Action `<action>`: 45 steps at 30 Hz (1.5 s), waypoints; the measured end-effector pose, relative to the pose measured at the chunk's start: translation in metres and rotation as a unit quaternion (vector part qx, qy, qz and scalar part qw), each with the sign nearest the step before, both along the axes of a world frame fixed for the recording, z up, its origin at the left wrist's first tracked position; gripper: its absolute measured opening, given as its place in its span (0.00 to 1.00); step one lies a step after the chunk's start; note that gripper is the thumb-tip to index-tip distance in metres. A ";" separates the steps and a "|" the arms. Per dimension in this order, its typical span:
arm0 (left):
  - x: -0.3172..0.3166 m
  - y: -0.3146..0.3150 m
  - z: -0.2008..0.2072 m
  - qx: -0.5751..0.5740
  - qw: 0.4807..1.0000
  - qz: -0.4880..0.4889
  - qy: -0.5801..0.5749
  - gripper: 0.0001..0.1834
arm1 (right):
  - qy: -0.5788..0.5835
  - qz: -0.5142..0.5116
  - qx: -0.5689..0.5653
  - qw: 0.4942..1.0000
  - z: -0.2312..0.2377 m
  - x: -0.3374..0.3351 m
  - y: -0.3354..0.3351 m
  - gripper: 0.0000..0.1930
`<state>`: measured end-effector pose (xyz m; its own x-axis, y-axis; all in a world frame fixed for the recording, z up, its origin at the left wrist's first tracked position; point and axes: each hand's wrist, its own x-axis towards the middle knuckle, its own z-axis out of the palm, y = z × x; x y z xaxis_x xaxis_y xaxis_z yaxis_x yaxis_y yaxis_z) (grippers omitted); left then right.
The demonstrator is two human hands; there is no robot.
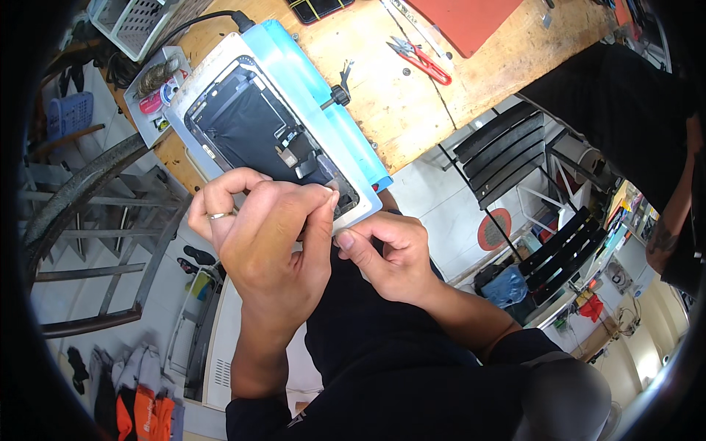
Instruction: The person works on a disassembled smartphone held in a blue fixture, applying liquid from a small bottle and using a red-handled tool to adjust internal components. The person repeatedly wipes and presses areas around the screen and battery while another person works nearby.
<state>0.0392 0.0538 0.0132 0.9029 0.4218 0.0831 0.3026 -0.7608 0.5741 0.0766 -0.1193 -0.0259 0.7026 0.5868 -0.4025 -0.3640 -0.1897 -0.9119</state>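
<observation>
An opened black phone body (246, 121) lies on the white top plate (368, 176) of a blue bench machine (283, 51). Small parts and flex cables show toward the phone's near end. My left hand (272, 235), with a ring on one finger, has thumb and forefinger pinched over that near end; what is between the fingertips is too small to make out. Just right of it, my right hand (390, 253) is closed, thumb against the curled fingers, at the plate's near corner. Anything it grips is hidden.
On the wooden table (397, 103) lie red-handled snips (426, 66) and a red mat (471, 22). A black knob (340, 95) sticks out from the machine. Left of it sits a white tray (151, 132) with small items. A black slatted chair (507, 151) and another person (618, 110) are at right.
</observation>
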 end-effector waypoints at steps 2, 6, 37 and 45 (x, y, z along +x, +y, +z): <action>0.000 0.000 0.000 0.000 1.000 -0.001 -0.003 0.06 | 0.004 -0.002 -0.001 1.000 0.001 0.001 0.000 0.07; 0.000 0.000 0.001 0.003 1.000 -0.001 -0.004 0.06 | 0.023 0.017 -0.006 1.000 0.003 0.003 -0.004 0.07; -0.004 -0.009 0.002 -0.006 0.999 0.042 0.031 0.08 | 0.115 -0.028 0.015 0.993 0.004 -0.001 -0.002 0.10; -0.001 -0.011 0.002 0.016 0.999 0.033 0.024 0.08 | 0.090 -0.029 0.008 0.995 0.000 -0.004 -0.001 0.10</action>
